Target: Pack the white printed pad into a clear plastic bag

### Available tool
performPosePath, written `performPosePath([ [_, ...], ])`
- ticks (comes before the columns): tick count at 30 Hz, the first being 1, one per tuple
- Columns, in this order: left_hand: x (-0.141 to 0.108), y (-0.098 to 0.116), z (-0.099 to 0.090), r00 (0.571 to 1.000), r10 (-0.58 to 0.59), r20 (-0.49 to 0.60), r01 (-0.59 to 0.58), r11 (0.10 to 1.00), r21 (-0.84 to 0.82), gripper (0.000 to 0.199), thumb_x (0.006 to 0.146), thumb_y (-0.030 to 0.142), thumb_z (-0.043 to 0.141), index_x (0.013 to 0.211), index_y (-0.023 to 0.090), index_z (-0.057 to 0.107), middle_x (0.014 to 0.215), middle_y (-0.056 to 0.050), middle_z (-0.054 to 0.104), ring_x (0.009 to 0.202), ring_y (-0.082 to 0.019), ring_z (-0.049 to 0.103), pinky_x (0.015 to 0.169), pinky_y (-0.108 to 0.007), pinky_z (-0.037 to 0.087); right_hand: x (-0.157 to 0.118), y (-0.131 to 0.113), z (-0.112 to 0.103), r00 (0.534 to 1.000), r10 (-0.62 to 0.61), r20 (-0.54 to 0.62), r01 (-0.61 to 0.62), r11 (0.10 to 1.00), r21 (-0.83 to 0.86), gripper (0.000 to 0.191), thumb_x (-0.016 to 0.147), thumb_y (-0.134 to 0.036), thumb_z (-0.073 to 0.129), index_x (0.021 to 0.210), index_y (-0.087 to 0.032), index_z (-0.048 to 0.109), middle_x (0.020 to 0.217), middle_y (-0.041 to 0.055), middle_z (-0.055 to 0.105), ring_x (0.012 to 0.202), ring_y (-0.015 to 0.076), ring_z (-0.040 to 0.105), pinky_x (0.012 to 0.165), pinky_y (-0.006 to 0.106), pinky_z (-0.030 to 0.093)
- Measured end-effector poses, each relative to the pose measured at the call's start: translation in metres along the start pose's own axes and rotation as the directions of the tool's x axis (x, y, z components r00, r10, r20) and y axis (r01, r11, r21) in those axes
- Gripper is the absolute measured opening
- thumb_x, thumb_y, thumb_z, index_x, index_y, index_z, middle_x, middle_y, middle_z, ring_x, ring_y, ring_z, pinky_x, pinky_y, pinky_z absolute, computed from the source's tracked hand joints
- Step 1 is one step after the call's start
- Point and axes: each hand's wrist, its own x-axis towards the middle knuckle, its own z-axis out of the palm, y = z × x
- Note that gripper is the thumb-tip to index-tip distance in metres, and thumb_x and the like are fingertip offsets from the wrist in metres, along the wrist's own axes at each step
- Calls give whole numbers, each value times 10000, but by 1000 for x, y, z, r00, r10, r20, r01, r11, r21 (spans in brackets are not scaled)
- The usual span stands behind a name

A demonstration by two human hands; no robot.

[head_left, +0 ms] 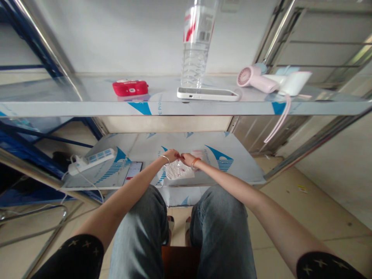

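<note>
Over the lower metal shelf, my left hand (173, 155) and my right hand (187, 159) meet, fingertips pinched close together. Between and below them is a clear plastic bag (180, 171) with white contents that I cannot make out. Both hands appear to grip the bag's upper edge. A silvery bangle circles my left wrist, and an orange band is on the right one. Just behind my right hand lies a see-through pack (200, 154) with thin pinkish lines, partly hidden by the hand and wrist.
On the lower shelf (244, 170), a phone (134, 170) and white power strip (95, 159) lie to the left. The upper shelf (95, 108) holds a red case (130, 88), water bottle (196, 50), white-edged phone (207, 94) and pink handheld fan (255, 78), with a strap hanging down.
</note>
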Motion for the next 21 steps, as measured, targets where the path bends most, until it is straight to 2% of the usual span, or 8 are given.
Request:
performPosePath([
  [6, 5, 1, 6, 994, -106, -27, 108, 993, 50, 240, 799, 270, 563, 960, 210, 730, 970, -102, 699, 893, -239, 631, 759, -254, 431, -3, 6, -6, 1000, -9, 2, 9, 998, -65, 205, 894, -198, 515, 821, -101, 679, 820, 165, 674, 665, 171, 538, 578, 256, 313],
  [15, 8, 5, 8, 993, -113, -39, 115, 993, 42, 227, 774, 276, 604, 942, 199, 735, 936, -123, 698, 921, -284, 622, 799, -313, 440, -8, 7, -15, 999, 17, 50, -6, 976, -219, 273, 917, -280, 483, 915, -114, 699, 927, 174, 684, 731, 190, 603, 561, 240, 320],
  [21, 7, 4, 6, 993, -109, -34, 110, 994, 23, 208, 774, 287, 594, 884, 201, 749, 891, -103, 709, 884, -252, 628, 760, -269, 432, -7, 8, -19, 998, 24, 58, -9, 969, -248, 261, 899, -300, 506, 920, -144, 714, 925, 148, 694, 766, 196, 629, 558, 226, 342],
])
